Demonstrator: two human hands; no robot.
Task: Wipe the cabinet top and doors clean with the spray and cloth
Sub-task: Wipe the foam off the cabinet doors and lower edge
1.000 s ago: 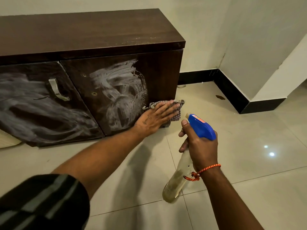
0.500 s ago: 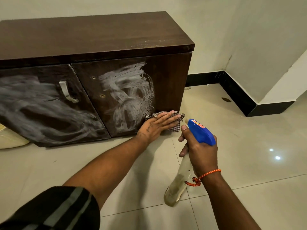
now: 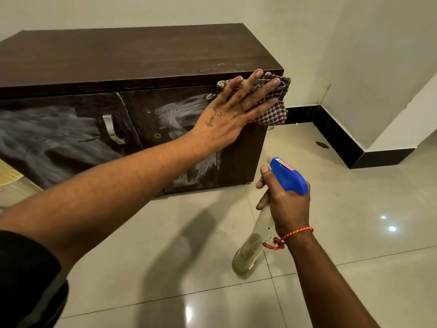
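A dark brown wooden cabinet (image 3: 132, 55) stands against the wall, its two doors streaked with white foam. My left hand (image 3: 234, 112) presses a checked cloth (image 3: 275, 110) flat, fingers spread, against the upper right corner of the right door (image 3: 175, 138), just below the top's edge. My right hand (image 3: 287, 209) grips the neck of a spray bottle (image 3: 253, 242) with a blue trigger head, held low over the floor in front of the cabinet's right end, nozzle pointing up and left. The left door (image 3: 59, 138) carries a metal handle (image 3: 111, 130).
Glossy beige floor tiles (image 3: 354, 233) stretch in front and to the right. A black skirting (image 3: 335, 136) runs along the wall corner at the right. A pale object (image 3: 10, 178) pokes out at the cabinet's lower left.
My left hand slid the cloth up from the bottom right of the right door to its top right corner. The spray bottle stayed in my right hand.
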